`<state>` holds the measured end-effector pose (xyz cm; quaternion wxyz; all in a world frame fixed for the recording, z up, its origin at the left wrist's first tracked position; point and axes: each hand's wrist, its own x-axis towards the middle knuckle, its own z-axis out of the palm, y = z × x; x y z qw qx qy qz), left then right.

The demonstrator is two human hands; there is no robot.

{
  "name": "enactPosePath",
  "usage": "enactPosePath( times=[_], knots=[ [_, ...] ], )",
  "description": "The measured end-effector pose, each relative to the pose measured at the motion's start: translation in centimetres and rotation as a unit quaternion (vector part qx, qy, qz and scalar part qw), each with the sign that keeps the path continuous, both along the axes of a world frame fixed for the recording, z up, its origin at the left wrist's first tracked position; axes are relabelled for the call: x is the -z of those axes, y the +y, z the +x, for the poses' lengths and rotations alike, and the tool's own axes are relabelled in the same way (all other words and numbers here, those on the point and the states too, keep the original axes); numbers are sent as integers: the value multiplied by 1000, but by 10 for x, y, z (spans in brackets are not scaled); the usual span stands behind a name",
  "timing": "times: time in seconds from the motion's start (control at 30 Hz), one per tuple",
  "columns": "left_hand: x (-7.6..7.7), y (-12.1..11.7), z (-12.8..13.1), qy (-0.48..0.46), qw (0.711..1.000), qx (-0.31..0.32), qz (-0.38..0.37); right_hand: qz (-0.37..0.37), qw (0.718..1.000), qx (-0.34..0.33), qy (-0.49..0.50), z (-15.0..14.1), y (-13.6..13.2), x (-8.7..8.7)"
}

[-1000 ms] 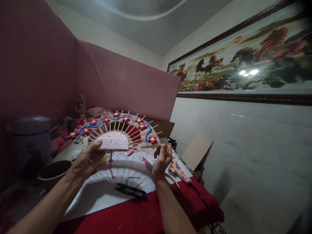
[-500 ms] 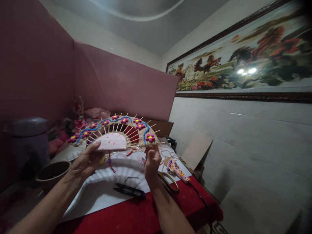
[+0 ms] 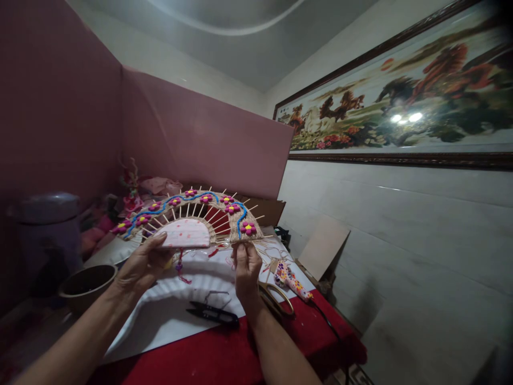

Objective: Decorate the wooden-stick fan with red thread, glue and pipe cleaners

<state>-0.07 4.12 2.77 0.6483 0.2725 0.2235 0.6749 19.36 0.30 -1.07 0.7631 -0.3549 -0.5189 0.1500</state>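
Observation:
A half-round woven fan (image 3: 218, 202) is held up above the table, with thin sticks poking out around its rim. Pink flowers with yellow centres and a wavy blue cord decorate its twine band. My left hand (image 3: 146, 260) grips the pale, spotted half-disc (image 3: 186, 233) at the fan's base, thumb on the front. My right hand (image 3: 246, 264) is closed on the lower right edge of the twine band, its fingertips partly hidden beneath it. A purple and pink tassel (image 3: 180, 267) hangs under the half-disc.
Black thread snips (image 3: 212, 314) lie on white paper (image 3: 168, 315) over a red tablecloth (image 3: 192, 358). Gold-handled scissors (image 3: 280, 299) and a flower-patterned glue gun (image 3: 292, 280) with a cord lie at right. A dark round pot (image 3: 88, 283) stands at left.
My right hand has shifted left from the fan's right tip to under the band's lower right edge. The left hand keeps its hold on the fan, which has moved only slightly.

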Motion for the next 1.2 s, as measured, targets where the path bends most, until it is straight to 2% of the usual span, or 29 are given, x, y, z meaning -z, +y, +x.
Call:
enactPosePath(
  times=[0.17,0.4,0.5,0.77,0.87,1.0,1.2],
  knots=[
    [1,0,0,-11,1000,-4,-14,6,994,-1,-110,3,-4,2],
    [1,0,1,-21,1000,1,-15,16,999,33,12,3,5,4],
    [2,0,1,-28,999,9,-13,11,999,41,24,4,7,2],
    [4,3,-2,-44,999,21,-1,13,991,1,-133,-4,-1,9],
    [3,3,-2,-47,999,15,-1,5,988,-7,-154,-5,-2,10],
    [6,4,-1,-38,999,11,8,-11,996,-15,-86,-6,0,4],
    [8,3,2,-5,998,19,65,-28,996,-73,50,-8,10,5]
  ],
)
